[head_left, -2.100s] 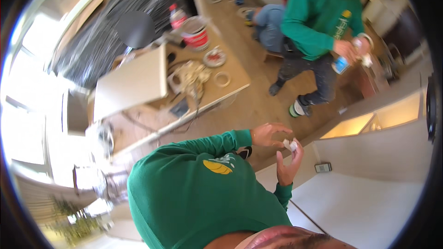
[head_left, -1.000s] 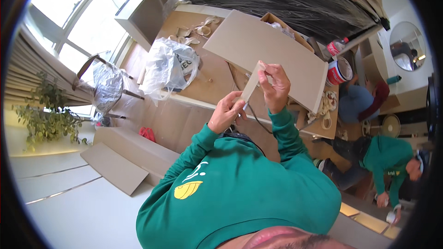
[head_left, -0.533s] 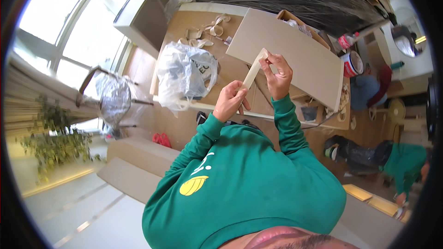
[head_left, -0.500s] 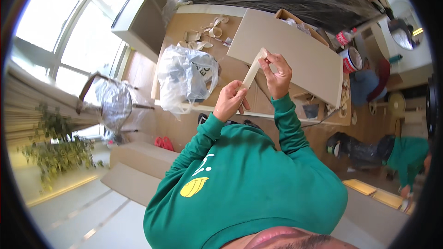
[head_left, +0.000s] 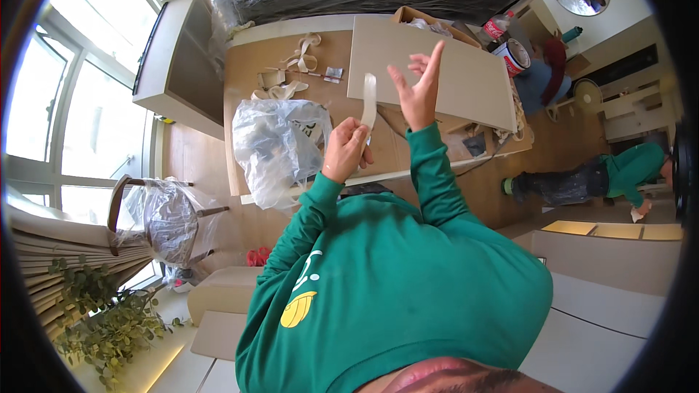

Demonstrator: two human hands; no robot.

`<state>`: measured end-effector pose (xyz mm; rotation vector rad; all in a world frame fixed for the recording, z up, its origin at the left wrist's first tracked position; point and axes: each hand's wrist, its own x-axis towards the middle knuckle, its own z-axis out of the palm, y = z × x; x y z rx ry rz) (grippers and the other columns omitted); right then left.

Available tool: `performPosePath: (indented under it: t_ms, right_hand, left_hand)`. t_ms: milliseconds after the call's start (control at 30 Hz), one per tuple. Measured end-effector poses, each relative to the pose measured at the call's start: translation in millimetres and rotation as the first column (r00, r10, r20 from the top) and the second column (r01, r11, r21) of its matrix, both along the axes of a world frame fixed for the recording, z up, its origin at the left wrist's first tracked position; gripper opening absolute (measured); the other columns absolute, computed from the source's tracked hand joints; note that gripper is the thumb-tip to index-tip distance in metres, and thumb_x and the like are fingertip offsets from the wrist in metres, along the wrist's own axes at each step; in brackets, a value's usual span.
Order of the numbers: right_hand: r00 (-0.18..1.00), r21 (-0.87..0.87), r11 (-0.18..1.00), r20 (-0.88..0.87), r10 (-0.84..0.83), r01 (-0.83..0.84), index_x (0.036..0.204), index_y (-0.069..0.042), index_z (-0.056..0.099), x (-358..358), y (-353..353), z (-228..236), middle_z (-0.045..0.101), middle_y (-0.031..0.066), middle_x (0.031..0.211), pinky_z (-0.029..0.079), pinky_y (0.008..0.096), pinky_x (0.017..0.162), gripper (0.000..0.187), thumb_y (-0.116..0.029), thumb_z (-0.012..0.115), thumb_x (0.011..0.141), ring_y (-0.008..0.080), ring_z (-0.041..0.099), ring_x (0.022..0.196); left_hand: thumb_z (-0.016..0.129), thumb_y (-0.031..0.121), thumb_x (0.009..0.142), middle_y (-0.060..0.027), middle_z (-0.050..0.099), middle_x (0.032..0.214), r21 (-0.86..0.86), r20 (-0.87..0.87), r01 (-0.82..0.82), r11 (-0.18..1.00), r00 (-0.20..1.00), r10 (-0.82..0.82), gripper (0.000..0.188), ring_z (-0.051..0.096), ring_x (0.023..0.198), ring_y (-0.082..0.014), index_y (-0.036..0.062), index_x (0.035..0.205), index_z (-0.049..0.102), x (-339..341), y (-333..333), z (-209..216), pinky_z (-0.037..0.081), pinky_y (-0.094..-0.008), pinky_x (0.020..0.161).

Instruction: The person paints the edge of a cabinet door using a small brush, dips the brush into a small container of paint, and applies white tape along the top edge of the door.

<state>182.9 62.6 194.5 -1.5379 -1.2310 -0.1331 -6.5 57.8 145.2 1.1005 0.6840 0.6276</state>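
Observation:
My left hand (head_left: 346, 151) is closed on the lower end of a strip of pale beige tape (head_left: 370, 96). The strip stands up from my fingers and its upper end hangs free. To the right of it, my right hand (head_left: 420, 94) is raised with fingers spread and nothing in them. Beyond and beneath this hand lies a large flat beige board (head_left: 466, 76) on the table (head_left: 244, 65). Left of my left hand sits a crumpled whitish plastic bag (head_left: 280, 145). Loose curls of a similar pale strip (head_left: 304, 54) lie behind the bag.
An open cardboard box (head_left: 408, 14), a red-labelled bottle (head_left: 496, 27) and a paint bucket (head_left: 512, 57) stand at the back right. A plastic-wrapped chair (head_left: 171, 222) is at the left. Another person in green (head_left: 630, 175) bends at the right; someone else (head_left: 542, 76) is farther back.
My right hand has let go of the strip's upper end and opened, its fingers spreading. My left hand still grips the lower end. The whole view has shifted and turned a little.

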Motion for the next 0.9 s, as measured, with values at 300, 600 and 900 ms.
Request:
performPosePath:
  t_ms: [300,600,900]
  right_hand:
    - [0.578,-0.339,0.595,-0.771,0.267,-0.728,0.148,-0.003,0.040,32.5,24.3,-50.2,0.061,0.0131,0.120,0.056,0.0317,0.078,0.074,-0.052,0.061,0.097,0.0189,0.063,0.102]
    - [-0.095,0.139,0.345,-0.986,0.141,-0.928,0.137,-0.007,0.053,21.8,39.7,-84.1,0.069,0.0037,0.106,0.056,0.0262,0.072,0.050,-0.040,0.060,0.100,0.0109,0.067,0.089]
    - [0.242,-0.032,0.531,-0.912,0.331,-0.847,0.121,-0.008,0.061,37.8,77.6,-68.7,0.068,-0.0025,0.094,0.053,0.0219,0.069,0.033,-0.026,0.071,0.095,0.0063,0.064,0.080]
  left_hand:
    - [0.050,0.022,0.103,-0.0050,0.060,0.064,0.005,-0.025,-0.070,0.998,0.997,0.070,0.022,0.055,0.044,-0.0121,0.0027,0.094,0.055,-18.4,11.8,9.2,0.042,-0.0254,0.040]
    - [0.050,0.023,0.103,-0.0060,0.058,0.056,0.112,-0.100,-0.073,0.991,0.991,0.084,0.022,0.055,0.043,-0.0127,0.0021,0.099,0.056,-18.3,23.0,21.8,0.042,-0.0252,0.040]
    - [0.052,0.022,0.102,-0.0045,0.059,0.059,0.127,-0.155,-0.061,0.990,0.985,0.081,0.022,0.055,0.044,-0.0128,0.0018,0.096,0.059,-6.0,42.2,9.3,0.042,-0.0262,0.041]
